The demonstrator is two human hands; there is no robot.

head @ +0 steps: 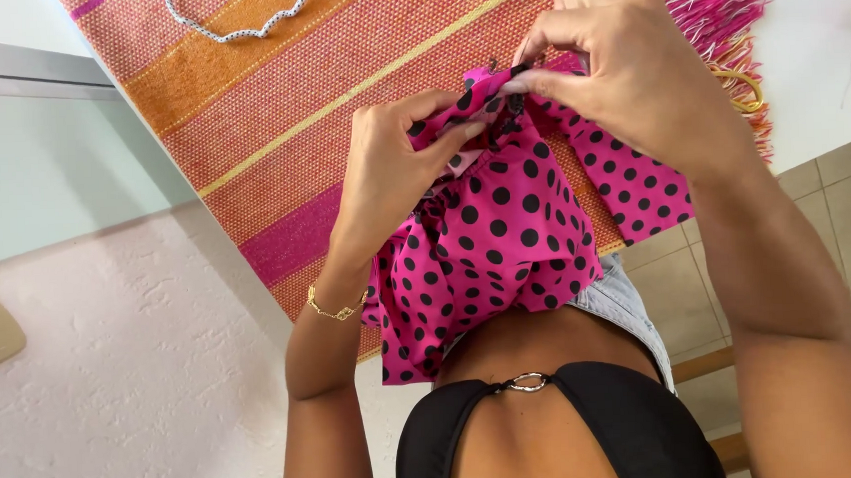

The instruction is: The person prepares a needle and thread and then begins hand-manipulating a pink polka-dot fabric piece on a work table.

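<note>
**Both hands pinched on a dotted pink cloth**

Nearest the camera, the person's black top [564, 432] with a small metal ring [526, 382] at its front filled the lower frame, and a strip of pale denim [626, 307] showed just beyond it. Over the lap hung the pink cloth with black dots [501, 236], gathered in folds and held up off the surface. The left hand [399, 164], with a thin gold bracelet [334, 310] at the wrist, had its fingers closed together on the cloth's upper edge, thumb pressed against the fabric. The right hand [627, 67] reached in from the other side and clamped its fingertips on the same edge, just beside the left one, so that the two grips nearly touched. What lay between the right fingertips besides cloth could not be told. Behind the hands lay a woven mat [279, 103] in orange and pink stripes, its fringe [719, 12] spread on a white table [806, 75]. At the mat's far edge rested a length of white trim with dark dots [239, 24].
</note>
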